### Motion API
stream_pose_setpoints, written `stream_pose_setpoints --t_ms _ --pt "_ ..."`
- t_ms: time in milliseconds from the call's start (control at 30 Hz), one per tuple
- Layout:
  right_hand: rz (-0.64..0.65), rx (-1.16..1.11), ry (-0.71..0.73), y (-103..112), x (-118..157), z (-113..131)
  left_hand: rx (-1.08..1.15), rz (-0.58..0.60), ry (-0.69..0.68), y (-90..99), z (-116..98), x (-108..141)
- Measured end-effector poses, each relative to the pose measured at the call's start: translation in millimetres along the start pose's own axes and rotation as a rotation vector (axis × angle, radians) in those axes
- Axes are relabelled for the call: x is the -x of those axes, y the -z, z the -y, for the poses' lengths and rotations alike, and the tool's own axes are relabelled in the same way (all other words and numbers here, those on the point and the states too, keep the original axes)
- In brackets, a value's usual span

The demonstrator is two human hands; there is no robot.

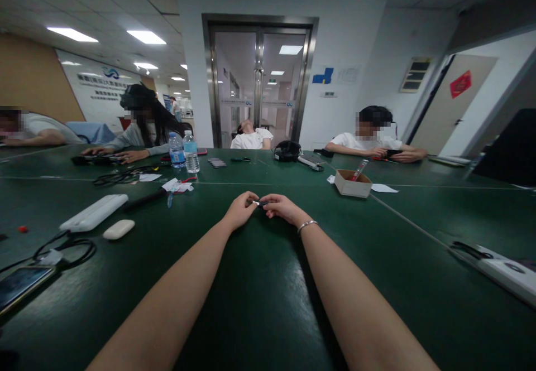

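Note:
Out in front of me, over the green table (259, 282), my two hands meet around a small dark object (261, 203) with a light or metallic end on its left. The fingers of my left hand (243, 209) pinch that light end. My right hand (283, 208), with a silver bracelet at the wrist, grips the dark end with fingers curled. The object is too small to name, and the fingertips partly hide it.
On the left are a white power strip (94, 213), a white oval case (119, 229), cables, a phone (25, 284) and two bottles (191, 152). A small box (353, 184) stands right of centre; a white device (508, 270) lies far right. Several people sit around the table.

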State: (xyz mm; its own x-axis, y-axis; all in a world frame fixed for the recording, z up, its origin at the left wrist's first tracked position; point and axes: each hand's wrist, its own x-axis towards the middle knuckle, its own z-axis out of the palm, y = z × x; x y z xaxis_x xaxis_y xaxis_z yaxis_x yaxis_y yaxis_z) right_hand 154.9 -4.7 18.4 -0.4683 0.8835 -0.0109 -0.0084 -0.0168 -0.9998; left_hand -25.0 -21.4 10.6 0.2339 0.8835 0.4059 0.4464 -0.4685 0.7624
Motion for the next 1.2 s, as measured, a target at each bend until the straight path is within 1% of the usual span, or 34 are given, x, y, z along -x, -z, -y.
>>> stream_pose_setpoints --t_ms 133,267,400,500,600,700,767,800,867,933,1000,1067,1100,1133,1200 --pt "0.014 0.127 0.033 -2.3 -2.4 -2.2 -0.013 -0.034 -0.024 0.6 -1.5 1.1" --pt "-0.021 0.261 0.05 -8.1 -4.4 -2.3 -0.024 -0.063 -0.024 0.2 -5.0 1.5" --pt "-0.095 0.391 0.067 -15.9 -5.3 -0.2 -0.028 -0.053 -0.028 -2.2 -6.4 0.4" --pt "-0.118 0.457 0.087 -21.3 -6.4 0.9 -0.007 -0.033 -0.033 -3.3 -4.5 -0.3" --pt "-0.081 0.348 0.101 -25.8 -7.0 0.9 0.086 0.021 0.001 -3.0 -0.9 -0.9" --pt "-0.05 0.207 0.074 -29.3 -4.6 -0.2 0.155 0.09 0.056 -0.3 -0.7 -3.4" --pt "-0.055 0.14 0.053 -29.6 -0.9 -0.7 0.133 0.152 0.122 4.3 -8.0 -5.7" --pt "-0.054 0.11 0.043 -28.6 1.5 -0.5 0.094 0.194 0.159 7.9 -15.3 -6.2" --pt "-0.04 0.062 0.013 -23.1 7.6 0.8 -0.063 0.293 0.211 18.6 -37.5 -3.4" --pt "-0.048 0.038 -0.021 -12.5 15.8 3.4 -0.33 0.432 0.2 34.0 -67.4 7.7" --pt "-0.101 0.055 -0.041 2.6 27.6 6.2 -0.564 0.613 0.217 53.1 -98.3 28.0" --pt "-0.152 0.11 -0.074 20.6 44.7 8.4 -0.617 0.741 0.238 75.0 -122.0 54.6" --pt "-0.163 0.135 -0.087 30.0 56.0 9.4 -0.598 0.763 0.249 87.1 -129.0 68.8" --pt "-0.172 0.154 -0.096 39.3 69.4 10.4 -0.584 0.753 0.279 100.5 -132.3 82.8" --pt "-0.197 0.18 -0.107 56.9 103.0 13.9 -0.612 0.661 0.365 132.6 -128.1 109.6"
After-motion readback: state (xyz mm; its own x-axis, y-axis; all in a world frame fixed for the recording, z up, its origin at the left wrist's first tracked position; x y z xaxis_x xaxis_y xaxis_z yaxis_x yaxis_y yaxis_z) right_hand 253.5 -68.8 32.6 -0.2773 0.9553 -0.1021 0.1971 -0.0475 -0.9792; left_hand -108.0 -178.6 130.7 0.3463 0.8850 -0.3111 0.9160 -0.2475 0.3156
